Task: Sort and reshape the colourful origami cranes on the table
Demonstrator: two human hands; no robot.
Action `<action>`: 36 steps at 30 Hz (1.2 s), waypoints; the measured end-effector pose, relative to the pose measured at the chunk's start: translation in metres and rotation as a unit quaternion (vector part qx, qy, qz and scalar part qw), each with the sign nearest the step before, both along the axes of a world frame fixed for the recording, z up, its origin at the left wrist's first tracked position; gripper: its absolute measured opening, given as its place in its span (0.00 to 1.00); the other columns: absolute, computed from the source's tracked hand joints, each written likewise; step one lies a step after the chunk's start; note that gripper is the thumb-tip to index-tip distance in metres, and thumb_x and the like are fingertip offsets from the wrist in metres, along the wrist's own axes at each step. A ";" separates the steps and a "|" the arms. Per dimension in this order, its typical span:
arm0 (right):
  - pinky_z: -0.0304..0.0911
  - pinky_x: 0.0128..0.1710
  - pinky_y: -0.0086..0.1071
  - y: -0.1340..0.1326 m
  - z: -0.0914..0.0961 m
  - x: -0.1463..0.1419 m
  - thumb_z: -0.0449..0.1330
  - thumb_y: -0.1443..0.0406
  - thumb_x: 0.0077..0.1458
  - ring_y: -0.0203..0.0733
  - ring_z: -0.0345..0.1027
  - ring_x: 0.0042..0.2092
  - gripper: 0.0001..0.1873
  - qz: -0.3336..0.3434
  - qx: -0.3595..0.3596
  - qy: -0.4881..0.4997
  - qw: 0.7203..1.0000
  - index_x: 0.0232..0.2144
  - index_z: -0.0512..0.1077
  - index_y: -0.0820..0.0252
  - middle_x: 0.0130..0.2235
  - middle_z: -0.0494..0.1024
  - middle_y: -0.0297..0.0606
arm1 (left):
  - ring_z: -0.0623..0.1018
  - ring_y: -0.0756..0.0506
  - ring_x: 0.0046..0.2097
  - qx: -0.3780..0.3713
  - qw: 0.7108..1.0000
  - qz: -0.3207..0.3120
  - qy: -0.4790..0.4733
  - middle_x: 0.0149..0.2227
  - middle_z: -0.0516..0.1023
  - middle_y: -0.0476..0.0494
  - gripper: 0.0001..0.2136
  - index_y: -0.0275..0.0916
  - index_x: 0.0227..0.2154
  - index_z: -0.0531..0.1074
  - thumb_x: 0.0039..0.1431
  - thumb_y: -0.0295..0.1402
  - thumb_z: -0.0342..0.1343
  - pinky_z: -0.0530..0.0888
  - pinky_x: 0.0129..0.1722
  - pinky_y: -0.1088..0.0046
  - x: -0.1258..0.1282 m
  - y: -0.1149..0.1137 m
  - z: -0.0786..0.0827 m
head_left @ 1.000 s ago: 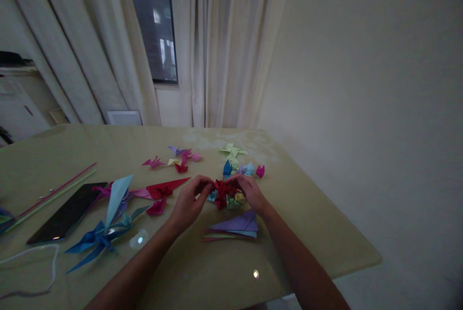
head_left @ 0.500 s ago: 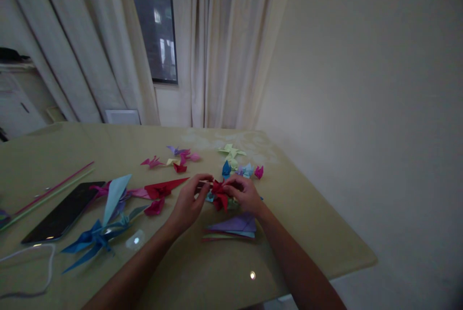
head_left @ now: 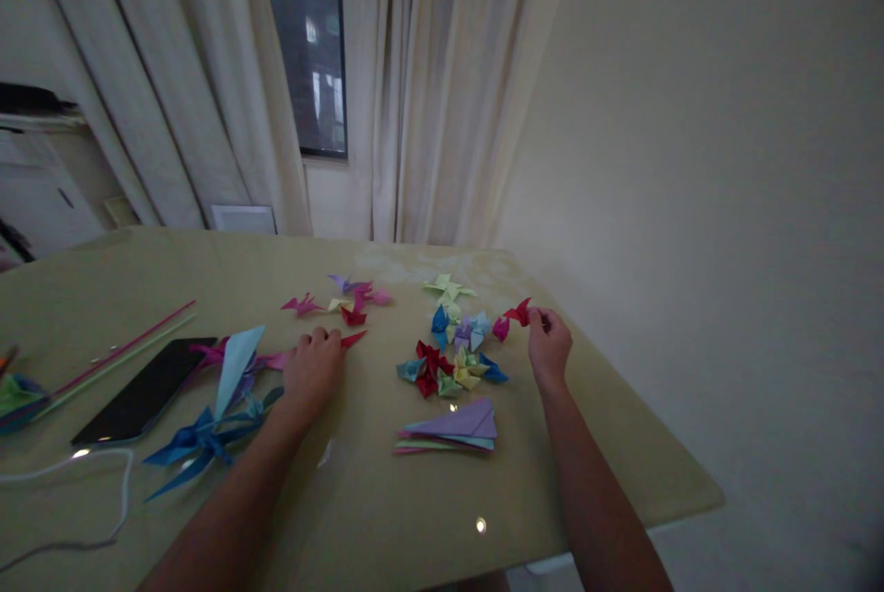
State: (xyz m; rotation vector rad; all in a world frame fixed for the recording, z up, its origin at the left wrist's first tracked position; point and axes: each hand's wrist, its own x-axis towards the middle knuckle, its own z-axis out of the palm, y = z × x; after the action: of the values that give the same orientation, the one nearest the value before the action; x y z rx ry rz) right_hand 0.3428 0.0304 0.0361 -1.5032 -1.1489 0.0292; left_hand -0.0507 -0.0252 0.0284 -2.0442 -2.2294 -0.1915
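Note:
My right hand point(head_left: 549, 345) pinches a small red folded paper piece point(head_left: 519, 312) at the right end of a cluster of little origami pieces point(head_left: 452, 362). My left hand point(head_left: 314, 369) rests with curled fingers on a long red folded paper point(head_left: 354, 339) lying on the table point(head_left: 359, 491); whether it grips the paper I cannot make out. Between the hands lie red, blue, yellow, green and purple folded pieces. A flat stack of folded purple, blue and pink sheets point(head_left: 452, 428) lies nearer to me.
A dark phone point(head_left: 142, 391) lies at the left beside pink and green straws point(head_left: 124, 351) and a white cable point(head_left: 75, 500). Large blue paper figures point(head_left: 214, 408) sit near my left forearm. More small pieces point(head_left: 342, 297) lie farther back. The table's right edge point(head_left: 649, 408) is close to a wall.
Both hands left the red piece in the middle cluster. My right hand moved right to a red piece at the cluster's end. My left hand moved left onto the long red paper.

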 end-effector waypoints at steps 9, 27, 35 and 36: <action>0.56 0.33 0.36 0.006 -0.020 0.023 0.54 0.50 0.60 0.48 0.69 0.32 0.22 -0.038 -0.082 -0.057 0.994 0.32 0.80 0.59 0.33 0.82 0.47 | 0.79 0.31 0.52 0.026 0.999 -0.024 -0.019 0.49 0.80 0.31 0.12 0.36 0.47 0.75 0.69 0.32 0.47 0.73 0.47 0.57 0.000 0.002 0.002; 0.66 0.42 0.40 0.007 -0.017 0.011 0.56 0.51 0.59 0.51 0.75 0.37 0.27 0.018 -0.135 -0.053 0.989 0.47 0.79 0.67 0.39 0.83 0.51 | 0.79 0.46 0.34 0.271 0.705 -0.111 -0.646 0.33 0.81 0.46 0.18 0.38 0.37 0.74 0.58 0.49 0.64 0.76 0.36 0.70 0.020 0.011 0.017; 0.67 0.37 0.33 -0.024 -0.001 -0.072 0.61 0.46 0.62 0.44 0.73 0.37 0.23 0.421 -0.098 -0.004 0.902 0.43 0.80 0.60 0.38 0.81 0.40 | 0.83 0.46 0.36 0.098 0.665 -0.232 -0.703 0.36 0.83 0.45 0.15 0.38 0.40 0.74 0.62 0.45 0.65 0.80 0.38 0.70 0.064 -0.008 0.000; 0.66 0.37 0.32 -0.030 0.000 -0.083 0.64 0.48 0.62 0.42 0.72 0.36 0.21 0.469 -0.111 -0.023 0.876 0.44 0.80 0.59 0.39 0.81 0.40 | 0.83 0.45 0.38 0.075 0.667 -0.244 -0.700 0.37 0.84 0.44 0.15 0.37 0.41 0.75 0.63 0.45 0.64 0.80 0.39 0.69 0.069 -0.011 -0.002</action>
State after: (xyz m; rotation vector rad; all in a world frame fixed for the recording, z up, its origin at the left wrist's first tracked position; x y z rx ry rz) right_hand 0.2603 0.0001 0.0358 -0.9965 -1.8674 0.8134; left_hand 0.0186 -0.0365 0.0262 -2.6247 -1.6241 -2.6343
